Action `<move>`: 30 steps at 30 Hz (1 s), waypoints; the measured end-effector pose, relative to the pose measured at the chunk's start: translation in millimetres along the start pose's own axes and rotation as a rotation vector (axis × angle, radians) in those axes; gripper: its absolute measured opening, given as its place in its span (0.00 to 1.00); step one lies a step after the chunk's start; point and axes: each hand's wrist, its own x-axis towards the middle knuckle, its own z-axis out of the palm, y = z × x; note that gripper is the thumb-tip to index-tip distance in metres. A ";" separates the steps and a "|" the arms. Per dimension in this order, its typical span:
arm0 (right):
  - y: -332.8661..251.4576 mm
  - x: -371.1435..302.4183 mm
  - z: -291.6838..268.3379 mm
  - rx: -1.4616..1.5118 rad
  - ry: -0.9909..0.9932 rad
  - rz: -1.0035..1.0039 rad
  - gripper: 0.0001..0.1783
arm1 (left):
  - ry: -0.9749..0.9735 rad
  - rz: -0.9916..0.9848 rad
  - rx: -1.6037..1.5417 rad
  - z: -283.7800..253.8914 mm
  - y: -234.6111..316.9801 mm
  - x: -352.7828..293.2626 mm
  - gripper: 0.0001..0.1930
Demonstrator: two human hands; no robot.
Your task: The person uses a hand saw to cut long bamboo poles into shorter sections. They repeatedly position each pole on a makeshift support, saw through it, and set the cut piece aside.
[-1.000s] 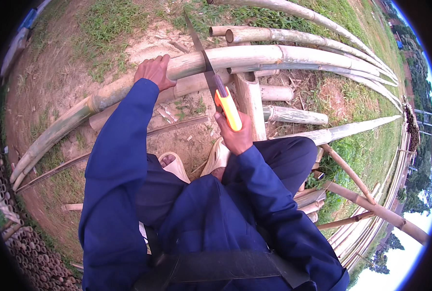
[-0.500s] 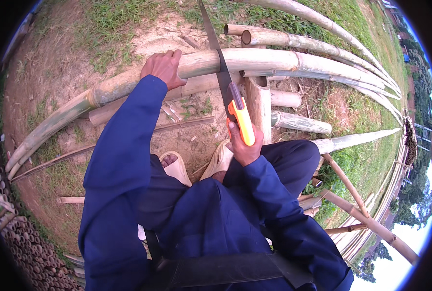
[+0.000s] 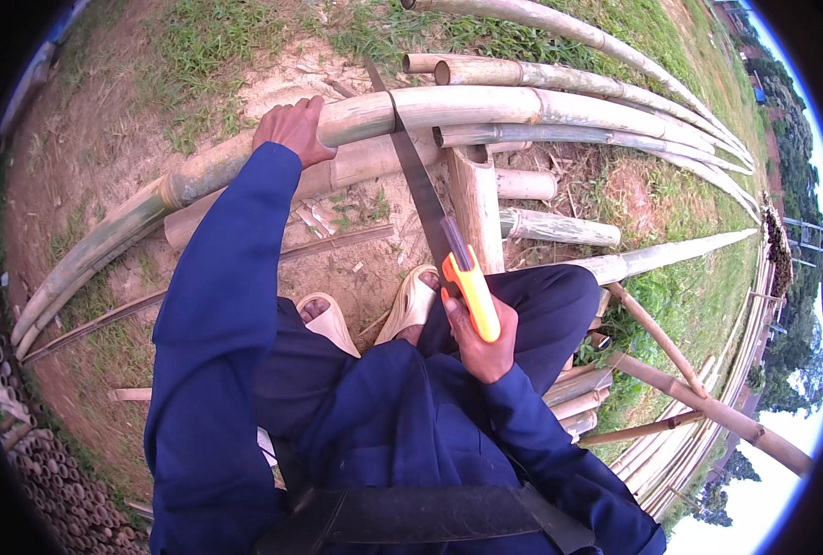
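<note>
A long pale bamboo pole runs across in front of me, curving down to the left. My left hand is closed over it, fingers on top and thumb on the near side. Lower down, my right hand grips the orange-and-yellow handle of a hand saw. The saw's long dark blade crosses the pole just right of my left hand, with its tip beyond the far side. How deep the blade sits in the bamboo, I cannot tell. Near the blade, an upright bamboo post stands under the pole.
Several more bamboo poles extend to the far right. Short bamboo pieces lie beside the post. A thin split strip lies before my sandalled feet. Lower right is a bamboo frame; stacked bamboo fills the lower left.
My right hand has drawn the saw back toward my body, so less blade reaches past the pole. My left hand keeps its hold on the bamboo; the view has shifted slightly.
</note>
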 end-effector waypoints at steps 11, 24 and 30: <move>9.1 -46.4 -1.7 -0.030 0.008 -0.026 0.20 | -0.055 -0.006 -0.023 0.1 -1.8 -2.8 0.37; 22.5 -8.7 9.7 0.038 0.008 -0.052 0.13 | -0.034 -0.018 -0.014 6.6 -6.8 -6.8 0.37; 23.9 43.3 23.1 0.007 0.076 -0.108 0.08 | -0.022 0.028 0.001 0.2 2.6 1.6 0.36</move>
